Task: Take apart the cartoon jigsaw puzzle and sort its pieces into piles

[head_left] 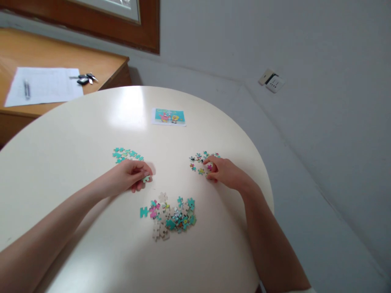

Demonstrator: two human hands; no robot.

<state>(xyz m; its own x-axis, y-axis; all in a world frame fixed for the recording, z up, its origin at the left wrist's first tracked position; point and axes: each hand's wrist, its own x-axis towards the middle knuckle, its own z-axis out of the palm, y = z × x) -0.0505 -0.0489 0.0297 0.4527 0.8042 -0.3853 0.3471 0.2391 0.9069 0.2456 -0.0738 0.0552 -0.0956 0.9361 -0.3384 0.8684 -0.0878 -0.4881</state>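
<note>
My left hand (132,176) rests on the round cream table (76,154), fingers curled and pinching a small teal puzzle piece (146,178). Just behind it lies a group of teal puzzle pieces (126,154). My right hand (221,171) lies at a small cluster of mixed-colour pieces (200,160), fingertips pinched on a pink piece (209,167). Between and in front of both hands sits a larger pile of loose pieces (171,215), some face down. A small reference picture card (169,116) lies further back on the table.
A wooden desk (100,61) at the back left carries a sheet of paper (42,85), a pen (27,88) and keys (85,78). A framed picture (146,28) leans on the wall. A wall socket (271,81) is at the right. The table's edge drops off on the right.
</note>
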